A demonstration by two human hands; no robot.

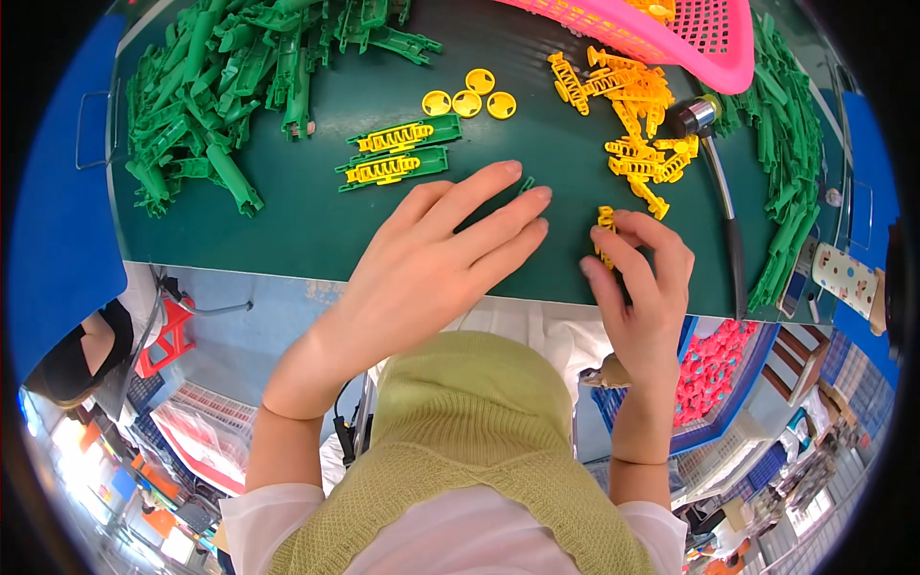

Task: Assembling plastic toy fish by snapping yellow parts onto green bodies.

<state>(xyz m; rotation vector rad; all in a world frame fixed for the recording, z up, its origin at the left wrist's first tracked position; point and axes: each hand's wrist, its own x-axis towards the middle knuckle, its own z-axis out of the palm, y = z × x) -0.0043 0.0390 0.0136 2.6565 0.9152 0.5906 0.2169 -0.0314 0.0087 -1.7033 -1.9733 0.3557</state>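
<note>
Presently, both bare hands over a dark green tabletop [287,230], near its front edge.

Right hand [640,273]: fingers bent about a small yellow ribbed plastic piece [605,230]; index fingertip touches it, thumb tip just beside its lower end. Piece stands lengthwise toward the wearer; cannot tell whether the fingers pinch it firmly.

Left hand [431,240]: palm down, fingers stretched out and slightly spread, pointing up and right. A scrap of green plastic [526,185] shows at the fingertips; underside hidden, so cannot tell whether anything is gripped.

Just beyond the left hand: two long green plastic half-shells [436,159], one above the other, each with a yellow ribbed insert [383,171] lying in it. Above them, four round yellow discs with cut-outs [467,103], grouped close together.

Far left, a heap of green plastic shells [206,86]; along the right side, a second green heap [781,163]. Between the second heap and the right hand, a hammer with a metal shaft and black grip [733,216]. Loose yellow ribbed parts [637,101] pile up left of its head, below a pink perforated plastic basket [733,67].
</note>
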